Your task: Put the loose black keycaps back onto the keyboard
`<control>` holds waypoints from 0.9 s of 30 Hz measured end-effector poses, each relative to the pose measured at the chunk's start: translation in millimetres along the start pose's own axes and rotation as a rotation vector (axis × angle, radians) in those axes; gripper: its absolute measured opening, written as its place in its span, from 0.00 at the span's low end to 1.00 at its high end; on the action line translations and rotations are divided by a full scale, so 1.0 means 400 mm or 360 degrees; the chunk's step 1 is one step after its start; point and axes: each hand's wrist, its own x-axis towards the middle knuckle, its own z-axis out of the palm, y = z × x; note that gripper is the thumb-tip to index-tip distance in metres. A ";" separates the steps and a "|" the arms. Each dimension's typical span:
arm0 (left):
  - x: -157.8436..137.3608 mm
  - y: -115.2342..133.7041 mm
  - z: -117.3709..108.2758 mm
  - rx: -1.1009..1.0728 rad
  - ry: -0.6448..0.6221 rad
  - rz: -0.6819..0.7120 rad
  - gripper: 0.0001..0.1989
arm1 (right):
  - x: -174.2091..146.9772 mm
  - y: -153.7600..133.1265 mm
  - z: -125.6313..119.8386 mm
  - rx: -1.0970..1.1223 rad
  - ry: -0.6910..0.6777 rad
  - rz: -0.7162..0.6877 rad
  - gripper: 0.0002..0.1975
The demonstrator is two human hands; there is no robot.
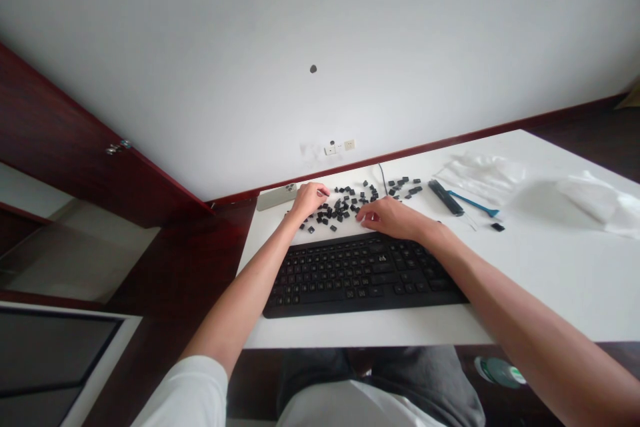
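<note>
Several loose black keycaps (pixel 345 203) lie scattered on the white table behind a black keyboard (pixel 330 273). The keyboard's key bed shows bare sockets over much of its left and middle. At the left edge of the keycaps is my left hand (pixel 309 198), its fingers curled together; whatever they pinch is too small to make out. Over the right part of the pile, just behind the keyboard, my right hand (pixel 390 217) has its fingers bent down and drawn in towards the thumb. Its fingertips are among the keycaps, and I cannot see what they grip.
A phone (pixel 277 197) lies at the table's back left. Right of the keycaps are a black bar-shaped tool (pixel 445 197), a blue pry tool (pixel 475 203) and a single black piece (pixel 497 227). Crumpled white plastic (pixel 480 173) lies behind them. A cable (pixel 383 180) runs towards the wall.
</note>
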 end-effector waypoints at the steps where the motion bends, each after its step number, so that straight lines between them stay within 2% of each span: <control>1: -0.001 0.002 -0.001 -0.0016 -0.0010 -0.0010 0.08 | 0.000 0.000 0.000 0.0003 0.0001 0.0001 0.11; 4: -0.006 0.006 -0.007 -0.0037 -0.0031 -0.0013 0.03 | -0.001 -0.001 -0.001 0.0010 0.0004 -0.0008 0.11; 7: -0.012 0.006 -0.015 0.0034 -0.0022 0.0000 0.02 | -0.001 0.000 -0.001 0.0004 0.0006 -0.0014 0.11; 11: -0.021 0.005 -0.029 0.0205 -0.0004 0.0020 0.04 | 0.002 0.007 0.004 -0.0007 0.0011 -0.0019 0.11; 20: -0.032 -0.019 -0.059 0.0270 -0.0013 0.0071 0.12 | 0.002 0.000 -0.001 -0.0018 0.0002 -0.0007 0.12; 27: -0.021 -0.031 -0.052 0.0135 0.0057 0.0120 0.08 | -0.001 -0.005 -0.004 -0.0032 0.0009 -0.0022 0.12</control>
